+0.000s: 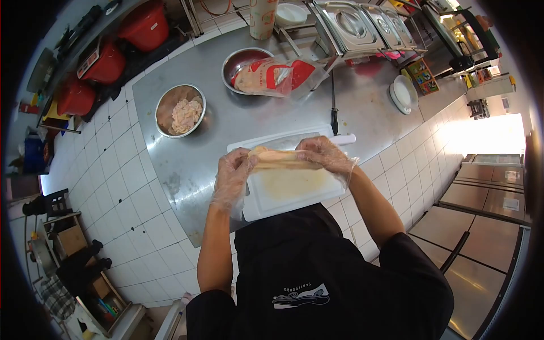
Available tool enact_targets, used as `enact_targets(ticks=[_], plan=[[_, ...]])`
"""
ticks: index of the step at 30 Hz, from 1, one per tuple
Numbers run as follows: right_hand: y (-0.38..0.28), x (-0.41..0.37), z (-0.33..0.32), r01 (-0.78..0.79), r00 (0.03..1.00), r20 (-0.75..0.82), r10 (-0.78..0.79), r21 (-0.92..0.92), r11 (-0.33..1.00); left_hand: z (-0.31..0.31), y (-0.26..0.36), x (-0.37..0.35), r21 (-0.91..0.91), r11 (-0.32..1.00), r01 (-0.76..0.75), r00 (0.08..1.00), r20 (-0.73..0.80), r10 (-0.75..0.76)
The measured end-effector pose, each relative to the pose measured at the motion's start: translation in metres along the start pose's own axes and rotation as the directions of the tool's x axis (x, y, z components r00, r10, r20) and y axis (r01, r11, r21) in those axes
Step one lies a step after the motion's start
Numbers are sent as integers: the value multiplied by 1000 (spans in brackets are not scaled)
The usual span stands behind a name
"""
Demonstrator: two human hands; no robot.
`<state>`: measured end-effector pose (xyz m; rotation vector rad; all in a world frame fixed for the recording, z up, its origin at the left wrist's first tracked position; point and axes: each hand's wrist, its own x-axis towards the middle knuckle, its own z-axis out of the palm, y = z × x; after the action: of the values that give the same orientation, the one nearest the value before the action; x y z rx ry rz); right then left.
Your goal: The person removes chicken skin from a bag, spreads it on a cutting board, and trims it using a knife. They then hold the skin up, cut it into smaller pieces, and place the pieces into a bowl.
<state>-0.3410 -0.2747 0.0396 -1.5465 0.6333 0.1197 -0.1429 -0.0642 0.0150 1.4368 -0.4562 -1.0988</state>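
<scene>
A pale, stretched piece of what looks like raw meat or skin (277, 160) hangs between my hands above the white cutting board (258, 198). My left hand (233, 170), in a clear plastic glove, pinches one end. The other end is gripped by my right hand (324, 154), gloved the same way. Yellowish liquid wets the board below. A knife with a white handle (344, 139) lies at the board's far right corner, its blade mostly hidden behind my right hand.
Behind the board are a steel bowl of pale meat pieces (188, 116), another steel bowl (231, 67) holding a red-and-clear bag (272, 77), and a black-handled sharpening rod (334, 116). White dishes (403, 93) stand at right; lidded steel pans (348, 25) sit on a rack.
</scene>
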Motion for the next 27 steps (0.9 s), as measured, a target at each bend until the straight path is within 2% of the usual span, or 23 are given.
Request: enact_targets(ticks=[1, 3, 4, 7, 8, 11, 12, 18, 21, 24, 27], plan=[[-8, -5, -1, 18, 1000, 4, -18, -36, 999, 3, 3, -2, 43, 998, -48, 999, 1, 48], [-11, -10, -7, 53, 999, 13, -52, -111, 992, 8, 3, -8, 288, 908, -305, 952, 87, 293], [1, -7, -12, 316, 948, 90, -305, -357, 879, 10, 2, -9, 391, 814, -430, 902, 153, 403], [70, -5, -5, 433, 889, 169, -426, -612, 661, 22, -53, -7, 507, 741, -440, 897, 296, 329], [84, -11, 0, 398, 902, 196, -385, -725, 563, 24, -73, -9, 498, 788, -363, 915, 349, 201], [117, -25, 12, 409, 860, 215, -463, -834, 371, 40, -99, -35, 707, 619, -342, 938, 292, 186], [118, -28, 11, 402, 883, 235, -407, -826, 394, 43, -100, -39, 714, 602, -357, 934, 285, 217], [128, -40, 13, 419, 858, 245, -452, -843, 338, 54, -93, -57, 838, 453, -305, 950, 301, 83], [130, -50, 8, 409, 853, 248, -458, -864, 293, 57, -104, -65, 883, 333, -331, 944, 306, 127], [134, -59, -2, 368, 890, 235, -391, -876, 311, 64, -99, -72, 911, 314, -267, 963, 260, 65], [135, -62, -16, 368, 908, 254, -333, -864, 344, 72, -80, -78, 922, 349, -168, 977, 204, -68]])
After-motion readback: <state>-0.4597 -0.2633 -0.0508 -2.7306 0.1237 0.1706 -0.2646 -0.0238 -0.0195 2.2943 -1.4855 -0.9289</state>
